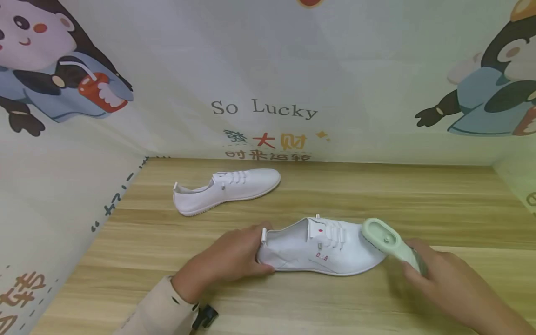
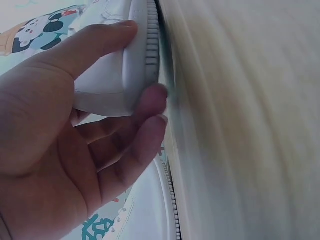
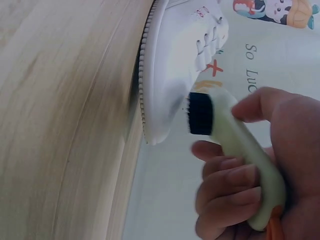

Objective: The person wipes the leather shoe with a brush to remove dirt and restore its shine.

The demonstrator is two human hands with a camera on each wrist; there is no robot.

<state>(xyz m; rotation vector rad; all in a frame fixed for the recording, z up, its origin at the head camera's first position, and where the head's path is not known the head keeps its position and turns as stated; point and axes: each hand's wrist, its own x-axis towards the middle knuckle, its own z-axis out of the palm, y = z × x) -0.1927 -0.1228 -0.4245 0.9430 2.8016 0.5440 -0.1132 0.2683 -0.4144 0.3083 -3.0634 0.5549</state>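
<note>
A white lace-up shoe (image 1: 293,251) with small red marks on its side lies on the wooden surface, toe to the right. My left hand (image 1: 230,256) grips its heel, thumb on the near side and fingers round the back, as the left wrist view shows. My right hand (image 1: 444,279) holds a pale green shoe brush (image 1: 383,235) by its handle. In the head view the brush head is over the toe; in the right wrist view its dark bristles (image 3: 200,114) face the toe closely. Whether they touch I cannot tell.
A second white shoe (image 1: 228,188) lies farther back on the left, toe to the right. A printed cloth (image 1: 268,70) with cartoon figures and lettering stands behind and along the sides of the wood-grain surface (image 1: 439,200). A small black object (image 1: 205,317) is by the left sleeve.
</note>
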